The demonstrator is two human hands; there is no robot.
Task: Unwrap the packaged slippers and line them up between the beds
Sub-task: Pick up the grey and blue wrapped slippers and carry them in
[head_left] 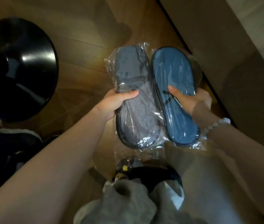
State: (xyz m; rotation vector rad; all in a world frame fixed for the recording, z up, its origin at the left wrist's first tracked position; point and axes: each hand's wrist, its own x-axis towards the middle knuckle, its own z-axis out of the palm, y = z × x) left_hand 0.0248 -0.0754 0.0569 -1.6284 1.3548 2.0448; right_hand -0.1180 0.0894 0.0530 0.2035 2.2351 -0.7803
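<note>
Head view: wrapped slippers [173,75] between round black table [31,67] and bed [228,59].

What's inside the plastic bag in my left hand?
The clear bag gripped by the left hand shows a grey-blue slipper with dark edging. Whether a second slipper lies beneath it is hidden.

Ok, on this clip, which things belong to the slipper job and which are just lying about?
Job:
- grey slipper pack, held by the left hand
- blue slipper pack, held by the right hand
Both packs are wrapped in plastic.

Lying about:
- black round disc
- wooden floor
- bead bracelet on the right wrist
</note>
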